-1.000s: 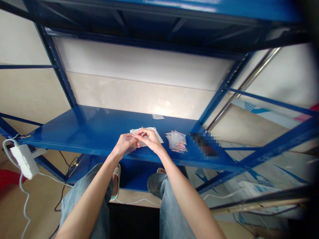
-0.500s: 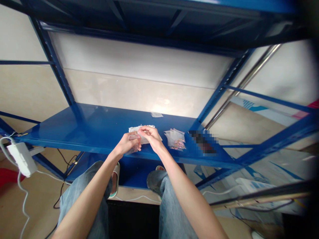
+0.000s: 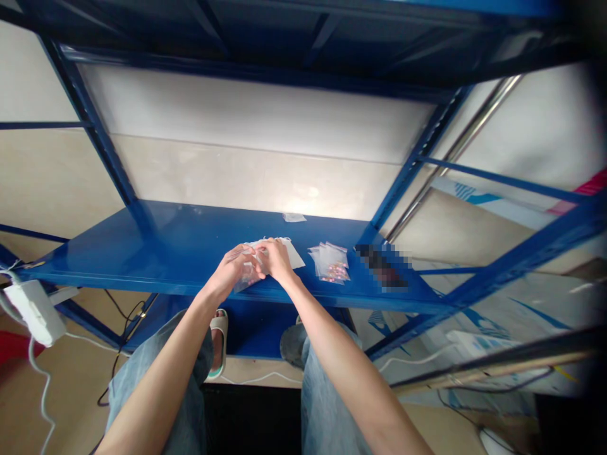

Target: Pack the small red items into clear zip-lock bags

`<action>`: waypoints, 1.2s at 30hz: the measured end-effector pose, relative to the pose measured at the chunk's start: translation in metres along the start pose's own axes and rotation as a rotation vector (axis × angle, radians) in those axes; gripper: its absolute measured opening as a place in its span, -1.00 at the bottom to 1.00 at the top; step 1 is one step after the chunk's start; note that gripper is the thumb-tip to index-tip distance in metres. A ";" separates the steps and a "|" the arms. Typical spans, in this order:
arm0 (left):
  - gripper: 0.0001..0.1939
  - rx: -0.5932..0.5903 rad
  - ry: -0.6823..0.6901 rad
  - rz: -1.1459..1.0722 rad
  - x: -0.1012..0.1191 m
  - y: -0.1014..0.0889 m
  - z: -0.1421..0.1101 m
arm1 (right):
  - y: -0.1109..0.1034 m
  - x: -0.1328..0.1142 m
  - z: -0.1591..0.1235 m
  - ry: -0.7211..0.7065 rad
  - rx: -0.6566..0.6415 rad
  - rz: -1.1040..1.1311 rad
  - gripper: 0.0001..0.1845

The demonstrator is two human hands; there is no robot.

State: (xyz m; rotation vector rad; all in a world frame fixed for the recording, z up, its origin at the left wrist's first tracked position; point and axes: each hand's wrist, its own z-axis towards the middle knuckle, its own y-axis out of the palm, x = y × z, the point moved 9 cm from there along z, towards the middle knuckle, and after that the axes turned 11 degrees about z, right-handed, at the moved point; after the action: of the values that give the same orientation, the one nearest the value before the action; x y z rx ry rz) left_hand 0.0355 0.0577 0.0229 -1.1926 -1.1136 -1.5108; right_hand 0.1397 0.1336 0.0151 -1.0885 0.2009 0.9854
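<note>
Both my hands meet over the front of a blue metal shelf [image 3: 142, 246]. My left hand [image 3: 231, 272] is closed on a small clear plastic bag [image 3: 246, 275], its fingers curled round the bag's top. My right hand [image 3: 272, 259] pinches the same bag from the right side. Just behind my hands lies a white pile of empty small bags [image 3: 287, 249]. To the right of it rests a heap of filled clear bags [image 3: 329, 262] with pink and yellow bits inside.
One loose small bag [image 3: 294, 217] lies at the back of the shelf. A blurred dark object [image 3: 382, 265] sits at the shelf's right end. A white power adapter [image 3: 33, 309] with cables hangs at the left. My knees in jeans are below the shelf.
My hands have dropped from slightly raised to close over the shelf, still together on the small bag. The view has shifted a little.
</note>
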 end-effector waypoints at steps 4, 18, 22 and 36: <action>-0.81 -0.039 -0.005 0.054 -0.001 0.009 -0.002 | 0.004 -0.013 0.001 -0.030 -0.060 -0.139 -0.81; -0.63 -0.090 -0.081 0.185 -0.009 0.010 -0.008 | -0.013 -0.023 0.002 0.054 0.068 0.732 -0.85; -0.62 -0.113 -0.082 0.199 -0.013 0.014 -0.007 | -0.024 -0.037 -0.023 0.112 -0.045 0.927 -0.71; -0.61 -0.130 -0.096 0.244 -0.014 0.021 -0.010 | -0.037 -0.040 -0.041 0.095 -0.199 0.859 -0.71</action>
State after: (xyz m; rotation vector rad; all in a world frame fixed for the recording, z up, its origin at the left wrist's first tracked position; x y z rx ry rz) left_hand 0.0564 0.0453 0.0105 -1.4475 -0.9045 -1.3652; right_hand 0.1574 0.0734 0.0420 -1.2525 0.6971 1.7435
